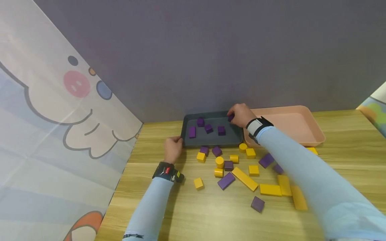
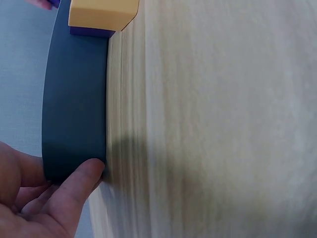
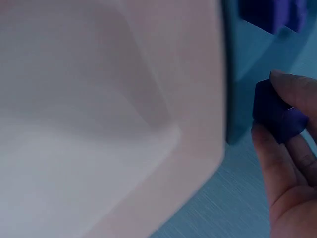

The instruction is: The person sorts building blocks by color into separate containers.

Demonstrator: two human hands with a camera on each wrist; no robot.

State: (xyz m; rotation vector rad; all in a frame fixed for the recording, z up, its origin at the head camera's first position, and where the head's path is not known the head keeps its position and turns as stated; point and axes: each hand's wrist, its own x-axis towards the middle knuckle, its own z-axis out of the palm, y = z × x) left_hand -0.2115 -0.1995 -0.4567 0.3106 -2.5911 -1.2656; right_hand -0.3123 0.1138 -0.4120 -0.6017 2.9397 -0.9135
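My right hand [image 1: 242, 115] pinches a small purple block [image 3: 273, 111] between thumb and fingers over the right end of a dark grey tray [image 1: 211, 144]. Inside that tray lie several purple blocks, among them an upright-looking oblong one [image 1: 192, 132] and a cube [image 1: 221, 130]. At the tray's front left corner, my left hand [image 1: 173, 149] grips the wall, the thumb [image 2: 81, 181] against its outer face. In front of the tray, purple and yellow blocks are scattered on the wooden table, including a yellow cube [image 1: 201, 157] touching a purple block [image 1: 204, 150].
A pink tray [image 1: 316, 137] stands right of the dark one, partly behind my right wrist. Long yellow blocks [image 1: 270, 189] lie near my right forearm, which hides part of the table. A grey wall rises behind the trays, and a cartoon-printed sheet hangs at the left.
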